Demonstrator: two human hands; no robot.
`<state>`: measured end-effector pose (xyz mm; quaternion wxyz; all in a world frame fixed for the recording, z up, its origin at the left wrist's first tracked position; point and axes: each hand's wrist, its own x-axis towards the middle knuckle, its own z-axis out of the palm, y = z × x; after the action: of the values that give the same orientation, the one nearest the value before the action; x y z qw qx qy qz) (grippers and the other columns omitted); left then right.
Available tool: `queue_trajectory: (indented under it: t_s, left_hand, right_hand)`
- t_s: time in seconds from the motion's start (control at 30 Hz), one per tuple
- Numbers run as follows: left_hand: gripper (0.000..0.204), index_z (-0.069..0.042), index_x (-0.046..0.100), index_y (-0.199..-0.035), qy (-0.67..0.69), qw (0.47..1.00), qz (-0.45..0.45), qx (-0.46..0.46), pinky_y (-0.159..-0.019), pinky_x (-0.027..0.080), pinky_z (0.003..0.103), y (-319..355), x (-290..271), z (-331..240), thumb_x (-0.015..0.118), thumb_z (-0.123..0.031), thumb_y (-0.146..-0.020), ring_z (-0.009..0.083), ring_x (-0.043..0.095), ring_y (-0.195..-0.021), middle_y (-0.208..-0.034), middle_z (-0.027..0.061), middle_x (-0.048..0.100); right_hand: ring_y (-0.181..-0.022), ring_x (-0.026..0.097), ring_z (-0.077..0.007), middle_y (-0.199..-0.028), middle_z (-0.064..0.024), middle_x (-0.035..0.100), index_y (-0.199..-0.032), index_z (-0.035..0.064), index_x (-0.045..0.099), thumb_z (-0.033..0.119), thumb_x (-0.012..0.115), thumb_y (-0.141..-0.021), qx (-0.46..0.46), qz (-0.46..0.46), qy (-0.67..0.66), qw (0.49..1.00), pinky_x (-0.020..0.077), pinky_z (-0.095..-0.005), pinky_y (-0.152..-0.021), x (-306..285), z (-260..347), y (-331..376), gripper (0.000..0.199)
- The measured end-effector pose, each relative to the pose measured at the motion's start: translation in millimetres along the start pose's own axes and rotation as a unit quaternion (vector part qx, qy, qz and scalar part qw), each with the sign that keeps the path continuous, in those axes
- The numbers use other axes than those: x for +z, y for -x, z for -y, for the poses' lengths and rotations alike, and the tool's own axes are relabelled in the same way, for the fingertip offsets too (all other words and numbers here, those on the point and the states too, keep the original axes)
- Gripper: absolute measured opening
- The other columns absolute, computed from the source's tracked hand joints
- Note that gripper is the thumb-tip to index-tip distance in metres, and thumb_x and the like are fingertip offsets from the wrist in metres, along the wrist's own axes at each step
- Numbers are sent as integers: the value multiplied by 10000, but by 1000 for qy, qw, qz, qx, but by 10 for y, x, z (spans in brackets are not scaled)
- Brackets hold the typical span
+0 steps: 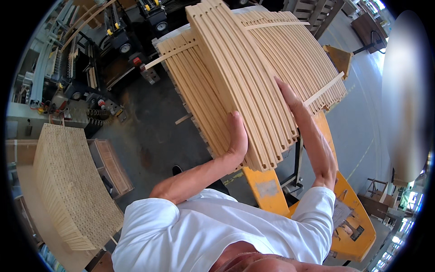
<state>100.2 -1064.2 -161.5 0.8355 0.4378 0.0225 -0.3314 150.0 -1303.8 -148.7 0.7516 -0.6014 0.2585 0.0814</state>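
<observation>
A bundle of long curved pale wooden slats [235, 77] lies tilted on top of a big stack of the same slats [290, 54]. My left hand [237, 138] grips the bundle's near left edge, fingers wrapped under it. My right hand [290, 97] lies flat on the bundle's right side, fingers stretched along the slats. Thin wooden strips [324, 90] lie crosswise over the stack. My white sleeves and both forearms come in from the lower edge.
The stack rests on a yellow pallet truck [349, 217]. At lower left stands another stack of curved slats [68, 181] with their ends showing, next to a wooden crate [111, 165]. Machinery with gauges [122, 41] fills the upper left over a dark floor [145, 131].
</observation>
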Motion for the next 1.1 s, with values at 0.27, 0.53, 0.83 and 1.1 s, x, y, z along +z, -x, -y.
queue_trajectory:
  t_s: [0.27, 0.53, 0.83, 1.1]
  left_hand:
    - [784, 41, 180, -1465, -130, 985, -68, 92, -1141, 251, 407, 186, -399, -16, 285, -595, -1020, 289, 322, -1353, -1439, 216, 305]
    - [854, 110, 161, -1453, -240, 965, -44, 100, -1142, 232, 454, 153, -634, 6, 331, -598, -1006, 372, 301, -1365, -1461, 294, 266]
    - [890, -22, 374, -1475, -217, 974, 19, -54, -955, 432, 380, -124, -1153, -1108, 461, -713, -921, 229, 540, -1133, -1331, 120, 547]
    - [590, -100, 493, -1419, -673, 552, 129, 475, -1090, 253, 651, -816, -1382, -1753, 498, -503, -987, 479, 278, -1388, -1518, 221, 336]
  right_hand:
    - [-1005, 612, -156, -1143, -83, 682, -1256, 15, 619, 428, 458, -1020, 35, 44, 12, 998, 491, -295, -922, 695, 109, 20, 502]
    - [-1052, 595, -152, -1163, -77, 670, -1300, 28, 594, 353, 424, -1047, -31, 58, 76, 995, 471, -302, -966, 646, -1, -83, 446]
    - [-1154, 554, -223, -1320, -139, 600, -1370, 12, 534, 695, 465, -931, -23, -136, 70, 988, 427, -390, -1003, 41, -179, 495, 816]
    - [-1143, 548, -327, -1277, -168, 577, -1306, 54, 554, 715, 383, -946, 23, -450, -186, 873, 459, -521, -944, 1100, -2002, 1876, 772]
